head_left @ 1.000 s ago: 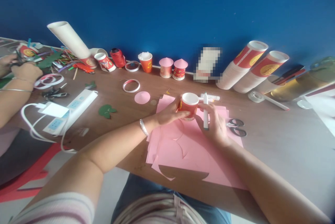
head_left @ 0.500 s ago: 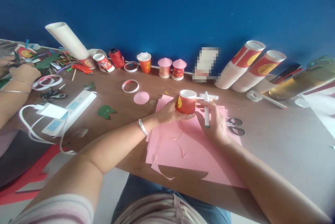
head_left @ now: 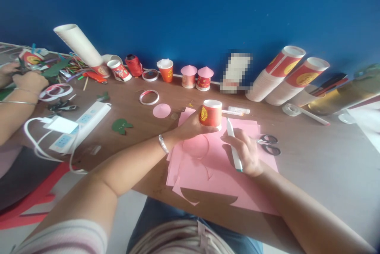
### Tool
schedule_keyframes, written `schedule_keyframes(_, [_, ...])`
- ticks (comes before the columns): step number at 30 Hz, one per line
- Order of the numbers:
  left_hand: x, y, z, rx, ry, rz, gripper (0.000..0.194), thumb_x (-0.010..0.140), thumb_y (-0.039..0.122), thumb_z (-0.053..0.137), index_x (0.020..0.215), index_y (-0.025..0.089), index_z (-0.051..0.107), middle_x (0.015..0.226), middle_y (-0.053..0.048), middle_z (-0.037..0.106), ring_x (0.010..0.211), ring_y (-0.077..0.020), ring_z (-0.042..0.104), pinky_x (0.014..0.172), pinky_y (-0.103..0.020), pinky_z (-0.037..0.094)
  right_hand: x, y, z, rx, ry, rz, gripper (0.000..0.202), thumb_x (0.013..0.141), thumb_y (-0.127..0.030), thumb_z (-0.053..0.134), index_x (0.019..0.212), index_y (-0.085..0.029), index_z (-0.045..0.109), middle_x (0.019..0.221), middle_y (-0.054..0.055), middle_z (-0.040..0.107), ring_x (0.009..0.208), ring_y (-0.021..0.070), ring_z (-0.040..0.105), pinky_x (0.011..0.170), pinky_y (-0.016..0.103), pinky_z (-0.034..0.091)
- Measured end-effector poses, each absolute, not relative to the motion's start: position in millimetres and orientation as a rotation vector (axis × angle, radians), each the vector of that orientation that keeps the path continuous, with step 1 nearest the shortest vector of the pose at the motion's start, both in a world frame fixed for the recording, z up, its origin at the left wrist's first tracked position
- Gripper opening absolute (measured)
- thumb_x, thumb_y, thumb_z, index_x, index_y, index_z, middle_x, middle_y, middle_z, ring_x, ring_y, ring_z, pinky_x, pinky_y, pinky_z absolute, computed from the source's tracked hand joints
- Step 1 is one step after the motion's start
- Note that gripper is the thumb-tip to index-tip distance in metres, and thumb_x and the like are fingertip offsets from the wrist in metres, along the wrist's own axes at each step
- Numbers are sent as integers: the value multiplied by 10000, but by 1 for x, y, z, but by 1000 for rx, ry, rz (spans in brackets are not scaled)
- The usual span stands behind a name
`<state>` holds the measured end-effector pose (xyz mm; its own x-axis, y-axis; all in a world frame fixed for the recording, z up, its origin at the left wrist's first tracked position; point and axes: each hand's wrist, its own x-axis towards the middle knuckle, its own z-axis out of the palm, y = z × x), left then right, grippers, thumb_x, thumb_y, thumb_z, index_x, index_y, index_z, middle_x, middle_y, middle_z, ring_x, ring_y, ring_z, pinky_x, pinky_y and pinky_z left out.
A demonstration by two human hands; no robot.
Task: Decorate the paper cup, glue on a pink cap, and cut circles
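left hand (head_left: 193, 126) curled round red paper cup (head_left: 211, 114), held upright above pink sheets (head_left: 208, 167). right hand (head_left: 245, 151) pinching white marker (head_left: 234, 145), tip near cup, apart. black-handled scissors (head_left: 270, 144) right of sheets.

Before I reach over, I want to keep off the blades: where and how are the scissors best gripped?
Probably by the black loops of the scissors, coming from the right. The loops face that side over bare tabletop, while the metal part points left, towards the right hand; the blade tips can't be made out.
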<state>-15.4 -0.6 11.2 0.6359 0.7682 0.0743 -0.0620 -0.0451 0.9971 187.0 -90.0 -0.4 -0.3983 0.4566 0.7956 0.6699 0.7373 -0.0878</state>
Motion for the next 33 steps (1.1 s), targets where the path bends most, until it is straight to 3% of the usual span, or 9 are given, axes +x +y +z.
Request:
schedule_keyframes(4, [-13, -1, 12, 1460, 592, 753, 451, 803, 387, 849, 1157, 193, 648, 1065, -73, 684, 1051, -243, 650, 927, -390, 522, 192, -84, -2, -1005, -1969, -240, 342, 1019, -223, 578, 1359, -237, 552, 927, 62, 641, 791, 215, 631, 645, 342, 545])
schedule_keyframes(7, [-12, 0, 9, 1381, 599, 751, 433, 781, 424, 864, 1077, 185, 659, 1018, -70, 693, 1002, -241, 670, 916, -407, 540, 194, -77, -2, -1084, -1859, -116, 282, 1030, -256, 555, 1310, -249, 582, 910, 52, 650, 828, 220, 635, 741, 382, 572])
schedule_keyframes(10, [-14, 1, 2, 1284, 560, 782, 587, 802, 562, 815, 1221, 200, 619, 1142, -101, 701, 1094, -289, 676, 962, -465, 551, 193, -72, -5, -1156, -1759, 97, 233, 1028, -313, 567, 1249, -251, 598, 958, 54, 641, 841, 215, 641, 793, 421, 590])
schedule_keyframes(13, [-17, 3, -5, 1378, 615, 828, 609, 894, 646, 681, 1303, 202, 604, 1275, -123, 683, 1233, -323, 631, 1065, -490, 499, 190, -70, -11, -1159, -1732, 316, 333, 985, -348, 656, 1294, -262, 564, 1062, 61, 618, 857, 208, 664, 804, 435, 606])
schedule_keyframes(18, [-17, 3, -9, 1412, 602, 821, 559, 1002, 632, 519, 1359, 215, 625, 1389, -108, 671, 1373, -323, 561, 1182, -478, 409, 185, -73, -15, -1173, -1761, 422, 451, 971, -312, 678, 1391, -281, 516, 1134, 69, 607, 896, 211, 666, 858, 456, 599])
schedule_keyframes(23, [-13, 4, -13, 1226, 446, 823, 560, 1009, 573, 553, 1457, 237, 575, 1465, -105, 639, 1463, -314, 499, 1229, -472, 357, 185, -72, -14, -1171, -1788, 386, 422, 972, -277, 660, 1372, -265, 527, 1132, 75, 637, 882, 211, 661, 847, 437, 587])
schedule_keyframes(27, [-13, 3, -12, 1090, 415, 794, 595, 957, 577, 635, 1428, 216, 595, 1422, -133, 665, 1391, -335, 571, 1158, -474, 438, 186, -70, -13, -1171, -1800, 334, 402, 972, -273, 651, 1357, -236, 542, 1091, 75, 662, 885, 215, 666, 838, 428, 585])
schedule_keyframes(33, [-16, 4, -7, 948, 460, 854, 442, 909, 461, 731, 1269, 211, 672, 1249, -101, 745, 1185, -308, 701, 985, -438, 557, 187, -73, -11, -1162, -1820, 250, 271, 1024, -278, 574, 1288, -222, 588, 1018, 69, 673, 843, 200, 668, 794, 399, 589])
